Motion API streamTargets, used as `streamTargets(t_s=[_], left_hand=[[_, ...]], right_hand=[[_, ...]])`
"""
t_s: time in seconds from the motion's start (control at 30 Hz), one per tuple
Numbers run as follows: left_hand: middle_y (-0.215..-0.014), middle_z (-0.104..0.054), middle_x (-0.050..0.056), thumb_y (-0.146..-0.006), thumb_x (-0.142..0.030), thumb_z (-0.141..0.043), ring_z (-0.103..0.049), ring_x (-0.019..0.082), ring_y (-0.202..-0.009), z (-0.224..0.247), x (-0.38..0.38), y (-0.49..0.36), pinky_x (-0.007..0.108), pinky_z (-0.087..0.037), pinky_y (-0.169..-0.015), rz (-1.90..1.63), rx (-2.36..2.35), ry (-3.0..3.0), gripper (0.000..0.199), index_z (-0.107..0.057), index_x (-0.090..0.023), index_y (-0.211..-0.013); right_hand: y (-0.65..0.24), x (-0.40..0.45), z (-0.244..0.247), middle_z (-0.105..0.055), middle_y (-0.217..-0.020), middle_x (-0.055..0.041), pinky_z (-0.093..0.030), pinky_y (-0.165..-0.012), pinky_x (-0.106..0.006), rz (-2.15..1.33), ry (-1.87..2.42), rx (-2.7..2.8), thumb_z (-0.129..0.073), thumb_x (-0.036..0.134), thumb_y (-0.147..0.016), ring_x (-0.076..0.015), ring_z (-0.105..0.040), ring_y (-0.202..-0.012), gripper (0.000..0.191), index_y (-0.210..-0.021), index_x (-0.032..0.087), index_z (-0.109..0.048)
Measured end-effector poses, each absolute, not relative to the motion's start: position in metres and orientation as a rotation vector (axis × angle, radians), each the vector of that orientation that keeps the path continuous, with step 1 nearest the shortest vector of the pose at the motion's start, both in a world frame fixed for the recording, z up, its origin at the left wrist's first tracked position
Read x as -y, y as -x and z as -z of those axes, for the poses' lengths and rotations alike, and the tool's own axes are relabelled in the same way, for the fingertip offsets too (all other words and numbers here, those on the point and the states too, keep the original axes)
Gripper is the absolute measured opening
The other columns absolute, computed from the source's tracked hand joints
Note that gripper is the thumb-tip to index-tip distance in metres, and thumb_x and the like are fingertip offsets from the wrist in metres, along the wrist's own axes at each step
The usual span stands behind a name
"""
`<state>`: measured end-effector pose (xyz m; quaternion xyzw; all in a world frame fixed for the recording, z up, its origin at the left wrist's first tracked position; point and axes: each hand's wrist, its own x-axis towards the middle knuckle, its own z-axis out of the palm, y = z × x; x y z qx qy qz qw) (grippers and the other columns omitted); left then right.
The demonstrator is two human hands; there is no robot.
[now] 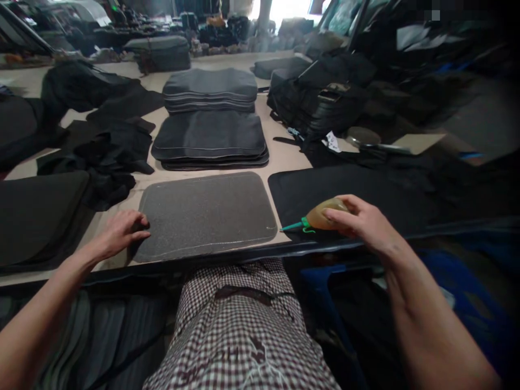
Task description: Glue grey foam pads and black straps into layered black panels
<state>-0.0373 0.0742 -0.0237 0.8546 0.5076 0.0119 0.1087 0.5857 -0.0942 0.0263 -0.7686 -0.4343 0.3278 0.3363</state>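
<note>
A grey rounded-corner panel (207,214) lies flat at the table's front edge. Thin shiny lines run along its front and back edges. At its left side, my left hand (124,233) has its fingers closed on the panel's edge; the fingertips are partly hidden. My right hand (357,219) is wrapped round a squeeze bottle (323,215) of yellowish liquid, tipped on its side. The bottle's green nozzle (293,225) points left, its tip close to the panel's front right corner. Beneath the bottle lies a black panel (341,184).
Behind the grey panel stand stacks of dark panels (209,135). Crumpled black fabric (109,154) and another dark stack (36,216) lie to the left. A black bag (320,97) sits at the back right. Below the table on the right is a blue crate (325,287).
</note>
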Motion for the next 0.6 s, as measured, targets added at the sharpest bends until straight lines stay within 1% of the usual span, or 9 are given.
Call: streamTargets(t_s=[0.1, 0.2, 0.3, 0.37, 0.5, 0.6], left_hand=[[-0.102, -0.069, 0.008, -0.090, -0.061, -0.056, -0.061, 0.029, -0.099, 0.017, -0.077, 0.018, 0.041, -0.045, -0.087, -0.157, -1.471, -2.541, 0.039, -0.064, -0.024, -0.101], [-0.111, -0.068, 0.009, -0.095, -0.060, -0.052, -0.062, 0.028, -0.104, 0.013, -0.078, -0.015, 0.040, -0.047, -0.091, -0.256, -1.395, -2.562, 0.043, -0.063, -0.023, -0.113], [-0.119, -0.067, 0.010, -0.097, -0.059, -0.050, -0.059, 0.030, -0.110, 0.016, -0.078, -0.051, 0.043, -0.045, -0.096, -0.215, -1.373, -2.637, 0.047, -0.060, -0.025, -0.127], [-0.121, -0.066, 0.011, -0.098, -0.057, -0.049, -0.057, 0.031, -0.110, 0.019, -0.078, -0.069, 0.044, -0.044, -0.095, -0.138, -1.384, -2.694, 0.048, -0.058, -0.025, -0.133], [-0.119, -0.065, 0.012, -0.099, -0.049, -0.051, -0.056, 0.032, -0.106, 0.026, -0.077, -0.085, 0.044, -0.043, -0.089, -0.003, -1.391, -2.743, 0.043, -0.057, -0.026, -0.134], [-0.118, -0.064, 0.012, -0.096, -0.045, -0.057, -0.056, 0.032, -0.105, 0.030, -0.077, -0.086, 0.044, -0.043, -0.088, -0.037, -1.412, -2.715, 0.039, -0.057, -0.024, -0.129]], right_hand=[[-0.587, 0.085, -0.022, -0.071, -0.095, -0.0052, -0.047, -0.044, -0.025, -0.785, 1.925, 1.041, -0.082, 0.059, -0.072, -0.0191, -0.065, -0.065, 0.054, -0.112, 0.026, -0.069], [-0.574, 0.062, -0.012, -0.070, -0.092, -0.0044, -0.044, -0.040, -0.024, -0.721, 1.786, 0.990, -0.082, 0.060, -0.072, -0.0162, -0.062, -0.058, 0.055, -0.112, 0.023, -0.068], [-0.558, 0.032, 0.002, -0.070, -0.089, -0.0043, -0.045, -0.040, -0.024, -0.673, 1.708, 0.975, -0.080, 0.062, -0.072, -0.0161, -0.062, -0.054, 0.060, -0.113, 0.021, -0.065], [-0.551, 0.015, 0.009, -0.071, -0.094, -0.0053, -0.048, -0.043, -0.026, -0.626, 1.748, 1.000, -0.079, 0.063, -0.071, -0.0176, -0.064, -0.056, 0.064, -0.116, 0.021, -0.063], [-0.551, 0.000, 0.013, -0.071, -0.097, -0.0064, -0.053, -0.049, -0.029, -0.539, 1.855, 1.063, -0.077, 0.065, -0.072, -0.0184, -0.065, -0.058, 0.067, -0.120, 0.019, -0.063], [-0.558, 0.005, 0.009, -0.071, -0.100, -0.0066, -0.053, -0.050, -0.029, -0.490, 1.875, 1.054, -0.077, 0.065, -0.072, -0.0184, -0.064, -0.060, 0.069, -0.122, 0.020, -0.063]])
